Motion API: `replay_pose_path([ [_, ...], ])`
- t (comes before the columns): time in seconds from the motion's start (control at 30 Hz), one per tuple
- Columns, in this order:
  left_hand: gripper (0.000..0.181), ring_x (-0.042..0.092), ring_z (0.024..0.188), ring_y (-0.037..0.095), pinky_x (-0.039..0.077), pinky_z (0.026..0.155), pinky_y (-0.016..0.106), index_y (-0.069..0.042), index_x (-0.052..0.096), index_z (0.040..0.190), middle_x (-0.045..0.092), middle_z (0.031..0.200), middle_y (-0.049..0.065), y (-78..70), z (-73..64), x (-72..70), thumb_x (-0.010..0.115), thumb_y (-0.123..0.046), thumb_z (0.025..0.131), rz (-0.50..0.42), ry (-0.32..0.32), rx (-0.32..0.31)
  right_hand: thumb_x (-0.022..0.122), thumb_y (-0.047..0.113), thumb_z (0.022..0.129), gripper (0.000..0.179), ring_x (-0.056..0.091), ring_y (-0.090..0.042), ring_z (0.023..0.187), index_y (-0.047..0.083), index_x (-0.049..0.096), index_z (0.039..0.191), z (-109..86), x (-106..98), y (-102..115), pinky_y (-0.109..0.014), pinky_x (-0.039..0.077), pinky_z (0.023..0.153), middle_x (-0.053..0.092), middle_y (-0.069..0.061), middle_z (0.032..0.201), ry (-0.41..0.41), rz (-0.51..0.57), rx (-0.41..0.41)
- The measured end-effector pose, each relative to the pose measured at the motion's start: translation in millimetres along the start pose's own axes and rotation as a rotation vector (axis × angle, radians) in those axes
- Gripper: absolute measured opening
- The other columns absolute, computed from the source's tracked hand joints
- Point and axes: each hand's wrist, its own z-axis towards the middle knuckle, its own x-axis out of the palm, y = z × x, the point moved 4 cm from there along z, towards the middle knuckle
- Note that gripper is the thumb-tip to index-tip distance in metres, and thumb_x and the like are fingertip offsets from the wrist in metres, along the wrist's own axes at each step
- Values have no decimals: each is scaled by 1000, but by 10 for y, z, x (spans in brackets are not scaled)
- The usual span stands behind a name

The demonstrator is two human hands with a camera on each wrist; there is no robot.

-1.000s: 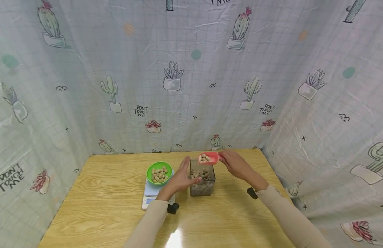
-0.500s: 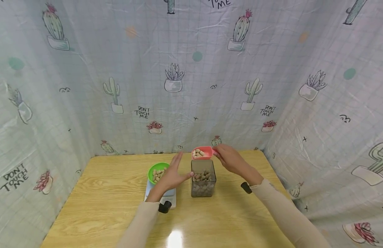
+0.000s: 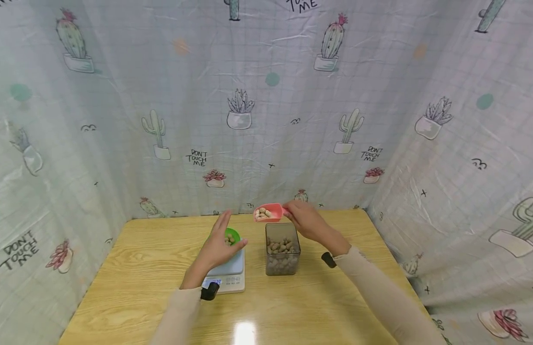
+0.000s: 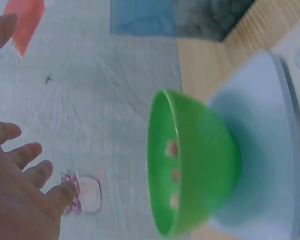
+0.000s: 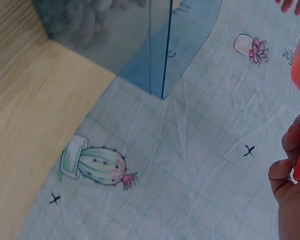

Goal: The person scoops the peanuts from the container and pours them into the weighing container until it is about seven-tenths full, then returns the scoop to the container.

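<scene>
My right hand (image 3: 304,219) grips the handle of a red scoop (image 3: 277,212) holding several peanuts (image 3: 262,213). The scoop is raised above the table, up and left of the clear bin's rim. Below it stands the clear dark-tinted bin (image 3: 283,264), partly filled with peanuts. My left hand (image 3: 215,249) has its fingers spread and holds nothing; in the head view it covers much of the green bowl (image 3: 236,235). In the left wrist view the bowl (image 4: 205,165) sits on the kitchen scale (image 4: 265,150), with a few peanuts inside.
The kitchen scale (image 3: 232,283) has a lit display, partly hidden by the left wrist. A wooden table (image 3: 154,278) carries everything. A cactus-print curtain (image 3: 266,143) hangs behind the table and along both sides.
The right hand has lifted the peanut-loaded scoop from over the bin and carried it left. The left hand has moved left from beside the bin to in front of the bowl.
</scene>
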Motion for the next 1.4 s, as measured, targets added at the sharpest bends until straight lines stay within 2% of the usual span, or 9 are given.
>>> replay_pose_path([
  [0.23, 104, 20, 149, 43, 33, 107, 68, -23, 5, 160, 5, 167, 12, 288, -87, -101, 68, -59, 85, 42, -1, -57, 52, 22, 102, 21, 64, -21, 100, 10, 61, 117, 135, 178, 147, -37, 53, 87, 67, -4, 107, 0, 0, -49],
  [0.37, 104, 20, 148, 44, 32, 108, 68, -21, 4, 160, 4, 166, 13, 374, -96, -94, 68, -58, 86, 41, 15, -60, 54, 22, 101, 19, 65, -21, 98, 10, 62, 114, 201, 240, 228, -36, 53, 87, 68, -3, 105, -14, -2, -68],
  [0.5, 105, 19, 148, 45, 31, 108, 68, -17, 5, 160, 6, 166, 16, 450, -114, -81, 67, -58, 86, 51, 17, -62, 52, 25, 102, 20, 64, -20, 96, 11, 61, 113, 263, 321, 309, -35, 53, 86, 68, -3, 102, 7, -22, -70],
  [0.67, 106, 20, 147, 48, 31, 108, 68, -11, 5, 160, 6, 165, 19, 553, -145, -61, 69, -52, 86, 49, 38, -92, 50, 25, 103, 21, 64, -18, 97, 12, 61, 116, 326, 440, 377, -33, 53, 87, 68, -1, 105, 75, -46, -38],
  [0.83, 112, 21, 146, 49, 32, 109, 67, -9, 1, 159, 4, 165, 20, 693, -145, -8, 69, -56, 84, 55, 87, -129, 51, 24, 103, 18, 64, -15, 97, 15, 60, 115, 367, 530, 422, -30, 53, 87, 67, 2, 106, 154, -101, -4],
  [1.13, 119, 20, 146, 50, 29, 112, 66, -9, -4, 159, 0, 165, 20, 934, -114, 121, 70, -61, 81, -6, 151, -192, 51, 27, 103, 21, 65, -17, 95, 15, 61, 116, 423, 651, 479, -33, 53, 87, 66, 2, 105, 200, -125, -51],
  [1.4, 118, 23, 144, 52, 31, 110, 66, -6, -2, 159, 2, 165, 21, 984, -119, 155, 70, -60, 82, -30, 146, -214, 45, 34, 105, 26, 64, -14, 98, 19, 60, 119, 499, 777, 504, -33, 53, 87, 66, 4, 108, 303, -192, -53],
])
